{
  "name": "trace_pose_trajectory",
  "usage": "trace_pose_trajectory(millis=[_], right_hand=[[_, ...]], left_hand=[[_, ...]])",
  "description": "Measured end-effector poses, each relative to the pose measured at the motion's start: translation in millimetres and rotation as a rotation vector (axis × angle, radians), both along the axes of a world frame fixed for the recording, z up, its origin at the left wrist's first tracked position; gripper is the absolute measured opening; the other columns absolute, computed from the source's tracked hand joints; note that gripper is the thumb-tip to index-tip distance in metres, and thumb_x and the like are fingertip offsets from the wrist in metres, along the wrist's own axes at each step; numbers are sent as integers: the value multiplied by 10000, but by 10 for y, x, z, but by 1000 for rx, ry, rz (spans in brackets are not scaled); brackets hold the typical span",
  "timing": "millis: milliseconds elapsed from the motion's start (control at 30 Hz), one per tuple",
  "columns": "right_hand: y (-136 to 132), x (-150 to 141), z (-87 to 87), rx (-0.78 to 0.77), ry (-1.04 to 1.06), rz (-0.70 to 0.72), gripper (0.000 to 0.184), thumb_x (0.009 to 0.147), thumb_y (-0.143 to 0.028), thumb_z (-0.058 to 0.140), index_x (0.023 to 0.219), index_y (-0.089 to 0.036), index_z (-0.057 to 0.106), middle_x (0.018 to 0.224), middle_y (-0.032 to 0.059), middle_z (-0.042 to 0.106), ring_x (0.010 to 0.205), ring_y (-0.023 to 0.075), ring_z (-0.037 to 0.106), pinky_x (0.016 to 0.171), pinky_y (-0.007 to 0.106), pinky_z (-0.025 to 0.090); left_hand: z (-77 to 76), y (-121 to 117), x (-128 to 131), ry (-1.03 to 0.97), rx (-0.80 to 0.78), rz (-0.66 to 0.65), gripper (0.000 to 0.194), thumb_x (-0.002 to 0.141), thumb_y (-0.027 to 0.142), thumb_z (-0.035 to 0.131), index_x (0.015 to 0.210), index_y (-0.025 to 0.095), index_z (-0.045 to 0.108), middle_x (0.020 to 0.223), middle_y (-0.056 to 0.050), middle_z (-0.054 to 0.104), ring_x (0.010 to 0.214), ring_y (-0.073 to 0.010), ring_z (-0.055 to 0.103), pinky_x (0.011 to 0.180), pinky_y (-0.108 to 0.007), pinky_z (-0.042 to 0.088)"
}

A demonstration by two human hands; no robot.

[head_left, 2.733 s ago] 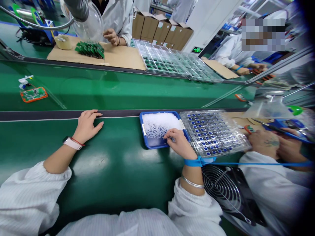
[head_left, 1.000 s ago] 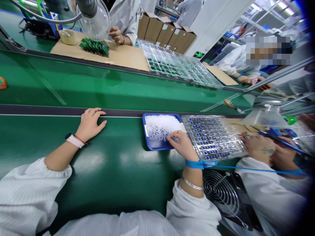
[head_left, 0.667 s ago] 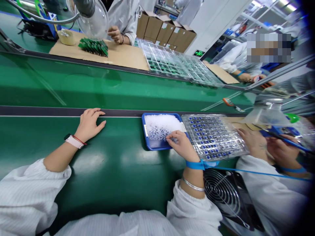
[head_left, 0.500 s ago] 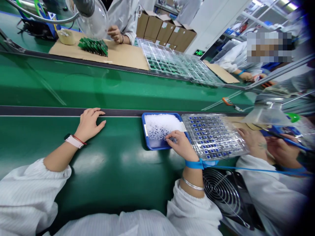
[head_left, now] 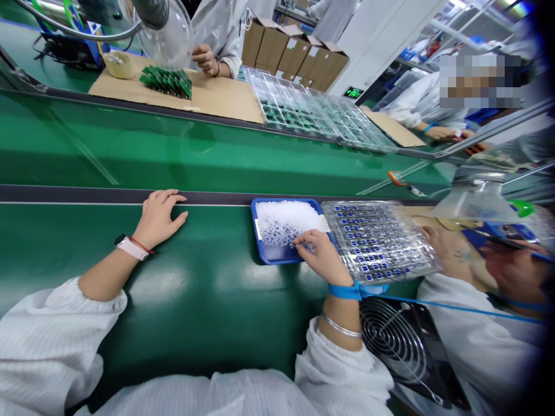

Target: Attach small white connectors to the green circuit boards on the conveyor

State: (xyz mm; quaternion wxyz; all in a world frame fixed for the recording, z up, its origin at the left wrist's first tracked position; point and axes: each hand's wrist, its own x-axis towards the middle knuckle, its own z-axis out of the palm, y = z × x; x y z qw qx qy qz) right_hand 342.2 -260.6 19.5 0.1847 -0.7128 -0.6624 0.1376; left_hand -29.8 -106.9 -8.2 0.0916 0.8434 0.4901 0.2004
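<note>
My left hand (head_left: 159,218) lies with its fingers stretched out at the edge of the green work surface (head_left: 195,289), holding nothing. My right hand (head_left: 321,257) reaches into a shallow blue tray (head_left: 280,254), its thumb and fingers drawn together over the contents. Many tiny white pieces (head_left: 290,216) are heaped at the tray's far side and scattered thinner toward the near side. Whatever is between the right fingertips is too small to make out. Right beside the blue tray lies a clear plastic tray (head_left: 375,240) with rows of small parts marked with blue squares.
A co-worker's hands (head_left: 515,268) work at the right. A black fan (head_left: 394,335) with a wire guard sits near my right forearm, where a blue wrist strap (head_left: 344,290) trails its cord. Across the green divider, another person's hand (head_left: 206,60) is beside green circuit boards (head_left: 167,82).
My hands keep nearly the same pose, the right fingers still at the pieces in the tray. The co-worker's hand at the right has shifted. The whole view has moved slightly.
</note>
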Motion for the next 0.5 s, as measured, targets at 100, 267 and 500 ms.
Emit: trace_pose_trajectory(millis=[100,267,500], right_hand=[[13,5,-23,23,4,-3,145,759,-200,512,788,-187,654,804,64,580,820,226,537,792,394,402],[20,9,-58,15,24,13,149,750,-182,509,792,-195,652,783,55,569,808,218,535,761,376,410],[11,18,-53,68,2,-3,163,786,-230,496,798,-184,652,804,68,561,828,230,531,795,399,408]], left_hand=[[2,1,1,11,8,2,379,827,419,472,1117,197,574,1244,-108,521,1162,-313,418,949,-474,337],[9,-3,3,21,13,3,373,829,425,469,1114,207,573,1239,-101,527,1160,-308,422,936,-463,346],[22,-19,10,22,16,9,384,831,426,467,1115,191,574,1236,-107,530,1155,-306,426,930,-454,357]])
